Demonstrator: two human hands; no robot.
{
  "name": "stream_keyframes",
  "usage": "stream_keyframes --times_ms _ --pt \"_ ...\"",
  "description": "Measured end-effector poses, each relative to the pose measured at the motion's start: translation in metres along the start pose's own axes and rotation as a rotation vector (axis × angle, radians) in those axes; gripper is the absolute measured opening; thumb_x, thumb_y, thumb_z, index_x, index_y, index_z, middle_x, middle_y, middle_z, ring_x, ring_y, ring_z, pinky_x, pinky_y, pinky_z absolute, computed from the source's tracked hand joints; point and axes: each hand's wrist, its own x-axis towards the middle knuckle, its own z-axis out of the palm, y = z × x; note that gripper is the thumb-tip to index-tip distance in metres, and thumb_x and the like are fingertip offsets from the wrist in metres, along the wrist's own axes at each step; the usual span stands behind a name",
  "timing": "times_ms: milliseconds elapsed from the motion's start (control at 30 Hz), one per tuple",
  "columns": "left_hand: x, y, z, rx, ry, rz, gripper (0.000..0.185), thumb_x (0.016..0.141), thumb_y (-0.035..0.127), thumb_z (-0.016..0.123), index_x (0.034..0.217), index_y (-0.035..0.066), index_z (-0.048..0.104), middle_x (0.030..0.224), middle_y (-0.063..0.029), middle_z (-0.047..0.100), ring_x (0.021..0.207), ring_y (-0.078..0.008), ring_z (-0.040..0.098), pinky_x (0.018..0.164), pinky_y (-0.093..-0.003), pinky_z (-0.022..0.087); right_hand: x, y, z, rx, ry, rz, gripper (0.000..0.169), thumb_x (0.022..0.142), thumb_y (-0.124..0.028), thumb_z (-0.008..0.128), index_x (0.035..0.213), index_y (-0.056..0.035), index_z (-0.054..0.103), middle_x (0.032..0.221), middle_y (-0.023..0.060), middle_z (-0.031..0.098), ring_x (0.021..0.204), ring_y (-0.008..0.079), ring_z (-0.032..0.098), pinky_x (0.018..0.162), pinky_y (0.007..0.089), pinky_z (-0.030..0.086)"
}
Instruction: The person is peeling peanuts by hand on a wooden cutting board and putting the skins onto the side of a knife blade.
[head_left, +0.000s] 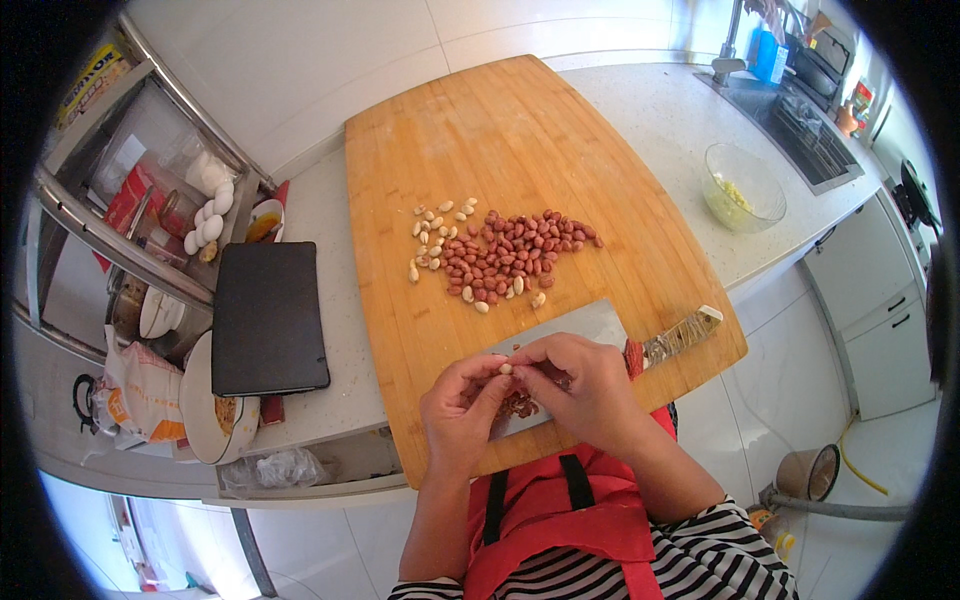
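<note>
My left hand (463, 397) and my right hand (574, 379) meet over the blade of a cleaver (592, 319), pinching one pale peeled peanut (506, 369) between their thumbs and forefingers. Reddish peanut skins (519, 406) lie on the blade below my hands, which hide much of it. The cleaver's wrapped handle (682, 337) points right. Beyond it, a pile of red-skinned peanuts (517, 255) rests on the wooden cutting board (480, 150). Several peeled peanuts (424, 238) are spread along the pile's left side, with a few more at its near edge.
A black flat case (270, 319) lies left of the board, beside a rack holding eggs (214, 225). Right of the board stands a glass bowl (742, 187) with chopped pale-green food, near the sink (787, 135). An open drawer (352, 457) with plastic bags sits below the counter.
</note>
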Motion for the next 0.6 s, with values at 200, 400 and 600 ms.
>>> stream_keyframes --times_ms 200,400,600 --pt "-0.0005 -0.0004 0.0008 -0.004 0.001 0.043 0.015 0.080 -0.005 0.052 0.094 -0.002 0.055 0.088 -0.0070 0.058 0.079 -0.0101 0.056 0.070 -0.0215 0.046 -0.0010 0.0003 0.0005 0.029 0.007 0.031 0.011 0.072 -0.006 0.059 0.081 0.0001 0.058 0.073 0.0148 0.057 0.064 0.0263 0.059 0.056 0.0312 0.047" --pt "-0.0004 0.0002 0.0016 0.005 0.000 0.090 0.014 0.079 -0.005 0.053 0.093 -0.001 0.056 0.090 -0.0070 0.058 0.080 -0.0104 0.055 0.071 -0.0214 0.046 -0.0016 0.0001 0.0028 0.011 0.049 0.037 0.011 0.071 -0.005 0.059 0.080 0.0005 0.056 0.073 0.0148 0.057 0.063 0.0260 0.059 0.056 0.0306 0.047" --pt "0.0038 -0.0011 -0.0030 0.255 0.018 0.242 0.018 0.075 -0.006 0.057 0.093 -0.002 0.057 0.093 -0.0080 0.055 0.083 -0.0116 0.055 0.073 -0.0223 0.045 -0.0031 0.0003 0.0048 0.082 0.054 0.081 0.012 0.071 -0.003 0.060 0.080 0.0009 0.055 0.073 0.0148 0.057 0.062 0.0267 0.058 0.055 0.0302 0.047"
